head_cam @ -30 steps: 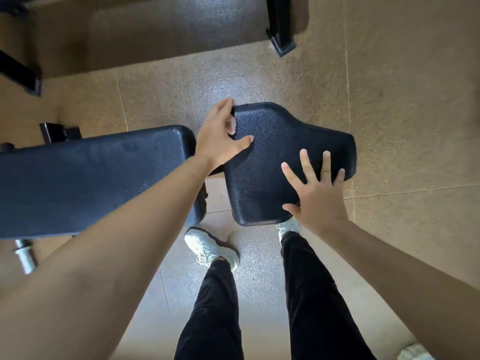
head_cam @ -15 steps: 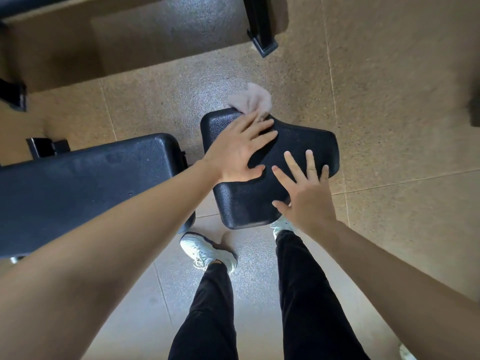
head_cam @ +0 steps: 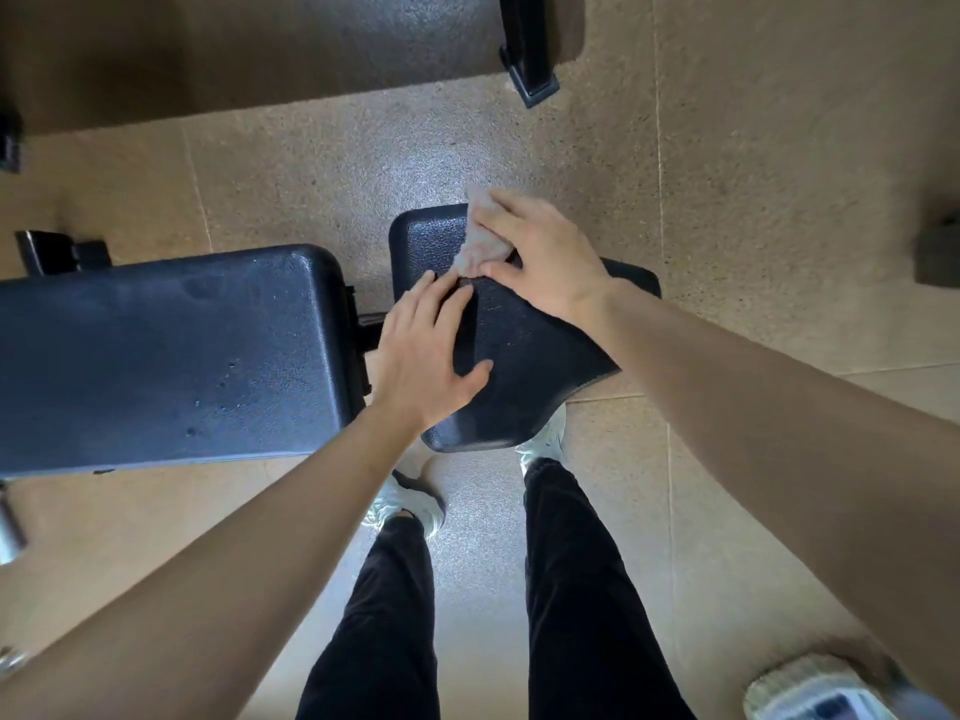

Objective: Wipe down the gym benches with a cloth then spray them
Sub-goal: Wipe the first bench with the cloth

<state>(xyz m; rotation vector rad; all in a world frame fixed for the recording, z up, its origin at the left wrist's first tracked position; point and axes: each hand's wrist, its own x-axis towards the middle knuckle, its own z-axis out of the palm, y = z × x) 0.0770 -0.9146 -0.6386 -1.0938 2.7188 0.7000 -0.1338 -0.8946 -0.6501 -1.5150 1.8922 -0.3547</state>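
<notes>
**Hands swapped on the seat pad; cloth now at the far corner**

Since 0.5 s ago the right hand (head_cam: pixel 540 257) has crossed from the near edge of the seat pad (head_cam: pixel 524 366) to its far corner. It now covers the cloth (head_cam: pixel 478 236). The left hand (head_cam: pixel 428 350) has drawn back off the cloth to the pad's near-left part. This reads as a change of wiping hand.

Near: black trousers (head_cam: pixel 576 589) and 2 pale shoes (head_cam: pixel 410 504), with toes just under the pad's near edge. The person probably stands this close so as to reach across the pad. A pale object at bottom right is cut off by the frame and cannot be identified.

Middle: the left hand lies flat with fingers straight, grasping nothing, its fingertips just beside the cloth's bunched end. Its likely role is to steady the pad against the push of the wipe. The long backrest pad (head_cam: pixel 171 350) sits to the left across a narrow gap. Neither hand touches it, and a few small specks show on its surface.

Far: the right hand rests on the pinkish cloth with fingers extended, pressing it onto the textured vinyl. No clench around it is visible. The cloth pokes out at the hand's left side, at the pad's far edge. Beyond lie the speckled tan floor (head_cam: pixel 727 148) and a black frame foot (head_cam: pixel 530 80).

Judgement: the seat wipe is under way and spraying has not begun.
</notes>
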